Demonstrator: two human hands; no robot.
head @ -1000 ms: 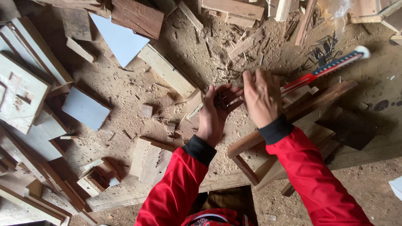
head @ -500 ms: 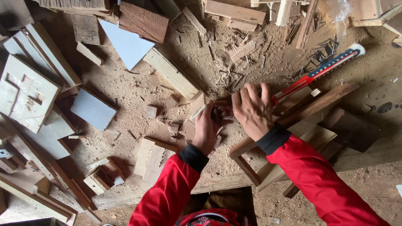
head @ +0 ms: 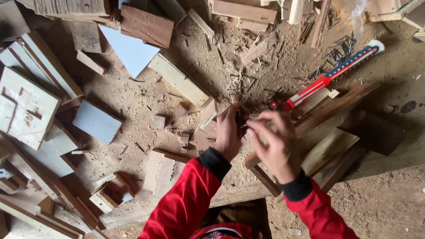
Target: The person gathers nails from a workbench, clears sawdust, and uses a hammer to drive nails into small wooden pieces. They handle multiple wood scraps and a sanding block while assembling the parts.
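Near the centre of the frame the two hands meet above a sawdust-covered workbench (head: pixel 146 97). The left hand (head: pixel 230 135) is curled, its fingertips pinching a small dark object (head: pixel 239 118), too small to identify; which way it points cannot be told. The right hand (head: pixel 276 146) hovers just beside it, slightly blurred, fingers loosely bent and spread, the fingertips touching or nearly touching the left hand's; whether it grips anything cannot be told. Both arms wear red sleeves with black cuffs.

Just right of the hands lies a red hand tool with a blue-and-white striped handle (head: pixel 332 75). Its long axis runs diagonally, the red end near the hands at centre, the white tip toward the upper right. Beside that tip is a scatter of dark nails (head: pixel 338 55). Under the right hand sits a wooden frame of brown slats (head: pixel 327 132). A pale plank (head: pixel 179 79) lies diagonally upper left of the hands, and a pale blue triangular board (head: pixel 128 51) lies above it.
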